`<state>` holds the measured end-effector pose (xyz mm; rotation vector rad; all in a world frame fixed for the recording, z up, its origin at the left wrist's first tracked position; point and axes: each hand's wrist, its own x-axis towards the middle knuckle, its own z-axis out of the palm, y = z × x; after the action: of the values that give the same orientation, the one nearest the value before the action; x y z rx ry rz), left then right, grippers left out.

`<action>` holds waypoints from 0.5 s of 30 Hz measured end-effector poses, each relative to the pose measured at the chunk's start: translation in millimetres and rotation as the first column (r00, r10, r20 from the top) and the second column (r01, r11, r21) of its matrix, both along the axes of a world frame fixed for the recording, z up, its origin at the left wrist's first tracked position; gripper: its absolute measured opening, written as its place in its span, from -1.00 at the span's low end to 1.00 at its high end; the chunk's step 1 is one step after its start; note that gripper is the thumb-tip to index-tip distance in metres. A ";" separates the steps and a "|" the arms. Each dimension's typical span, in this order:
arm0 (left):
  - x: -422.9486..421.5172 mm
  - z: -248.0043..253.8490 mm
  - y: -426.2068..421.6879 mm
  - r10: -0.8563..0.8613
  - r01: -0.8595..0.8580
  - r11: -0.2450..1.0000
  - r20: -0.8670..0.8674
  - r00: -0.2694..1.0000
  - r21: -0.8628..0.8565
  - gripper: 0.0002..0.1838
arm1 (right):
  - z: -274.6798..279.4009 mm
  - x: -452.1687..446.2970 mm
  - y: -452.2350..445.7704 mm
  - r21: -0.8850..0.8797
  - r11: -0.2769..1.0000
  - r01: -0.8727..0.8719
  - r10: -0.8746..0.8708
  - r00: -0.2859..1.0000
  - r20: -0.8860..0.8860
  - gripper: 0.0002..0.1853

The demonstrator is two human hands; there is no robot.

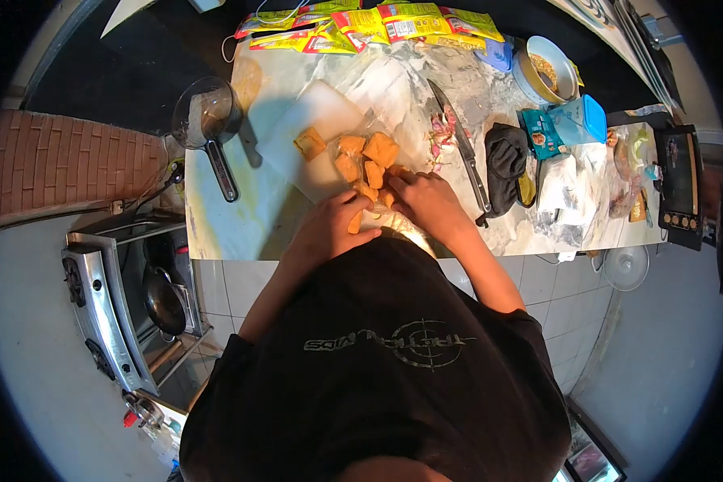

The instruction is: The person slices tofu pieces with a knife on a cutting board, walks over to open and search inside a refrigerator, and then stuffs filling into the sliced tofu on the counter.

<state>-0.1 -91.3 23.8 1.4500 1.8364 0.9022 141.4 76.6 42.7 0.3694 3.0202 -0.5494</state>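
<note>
Several orange-brown blocks point(374, 173) lie in and around a clear plastic bag on a white cutting board point(285, 141). One block point(309, 144) sits apart on the board, to the left of the others. My left hand point(341, 223) is at the near end of the bag, with its fingers curled beside an orange piece point(355, 222); whether it grips that piece is unclear. My right hand point(427, 201) touches the right side of the bag and blocks, its fingertips partly hidden among them. A long knife point(464, 153) lies to the right, beside reddish peelings point(441, 138).
A saucepan point(210, 112) stands at the left with its handle toward me. Yellow packets point(377, 24) line the back. At the right are a bowl point(545, 71), a blue-lidded container point(578, 120), a black cloth item point(506, 165) and white plastic bags point(570, 189). A stove point(100, 309) is lower left.
</note>
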 end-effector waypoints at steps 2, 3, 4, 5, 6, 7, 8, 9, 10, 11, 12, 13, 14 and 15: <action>0.3 6.7 -1.5 -0.003 0.003 1.000 -0.009 1.000 -0.014 -0.60 | 2.3 -1.8 -0.1 0.026 1.000 -0.001 -0.001 0.997 0.082 -0.70; 0.4 9.8 -2.0 -0.004 0.004 1.000 -0.015 1.000 -0.029 -0.62 | 2.8 -2.1 0.3 0.031 0.999 0.008 -0.012 0.994 0.105 -0.69; 0.1 8.1 -2.6 -0.002 0.001 1.000 -0.016 1.000 -0.029 -0.62 | 3.0 -2.3 0.4 0.035 0.999 0.017 -0.021 0.991 0.128 -0.67; 0.1 4.6 -3.4 0.000 0.000 1.000 -0.022 1.000 0.008 -0.63 | 1.8 -1.6 -0.6 0.035 0.999 0.015 -0.019 0.992 0.129 -0.67; 0.5 1.6 -3.9 0.001 0.000 0.999 -0.027 1.000 0.045 -0.63 | -0.6 0.2 -2.1 0.051 0.999 -0.009 0.004 0.995 0.097 -0.66; 1.4 -0.3 -4.0 0.001 0.001 0.999 -0.027 1.000 0.047 -0.63 | -2.6 1.9 -2.9 0.068 0.997 -0.031 0.027 0.997 0.066 -0.65; 2.4 -1.9 -4.2 -0.016 0.017 0.999 -0.023 1.000 0.044 -0.64 | -3.9 1.2 -4.6 0.070 0.997 -0.031 0.026 0.997 0.067 -0.65; 3.0 -2.5 -4.3 -0.032 0.033 0.999 -0.019 0.999 0.040 -0.64 | -5.3 -1.3 -7.6 0.104 0.994 -0.028 0.018 0.995 0.102 -0.64; 3.6 -2.3 -4.0 -0.033 0.033 0.999 -0.019 0.999 0.041 -0.64 | -6.5 -2.7 -9.5 0.136 0.990 -0.027 0.008 0.991 0.136 -0.64; 4.3 -1.7 -3.3 -0.036 0.035 0.999 0.016 0.999 0.029 -0.63 | -8.1 -2.0 -7.7 0.137 0.990 -0.028 0.009 0.991 0.135 -0.64; 4.3 -0.9 -3.0 -0.038 0.037 0.999 0.050 0.998 0.016 -0.62 | -9.6 -0.8 -3.4 0.024 1.000 0.004 -0.005 0.998 0.061 -0.62; 3.9 1.1 -3.4 -0.034 0.034 0.999 0.048 0.998 0.017 -0.62 | -10.3 0.1 1.5 -0.090 0.996 0.024 -0.025 1.000 -0.012 -0.60; 3.7 3.8 -4.2 -0.020 0.020 1.000 0.035 0.999 0.003 -0.62 | -10.0 1.6 6.1 -0.090 0.996 0.019 -0.021 1.000 -0.013 -0.60; 4.0 5.2 -4.9 -0.006 0.007 1.000 0.024 1.000 -0.011 -0.62 | -9.2 4.1 11.2 -0.214 0.975 0.055 -0.078 0.992 -0.102 -0.59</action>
<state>4.0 -96.2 29.0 1.4316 1.8156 0.9007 145.5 87.8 33.5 0.4421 3.0201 -0.9151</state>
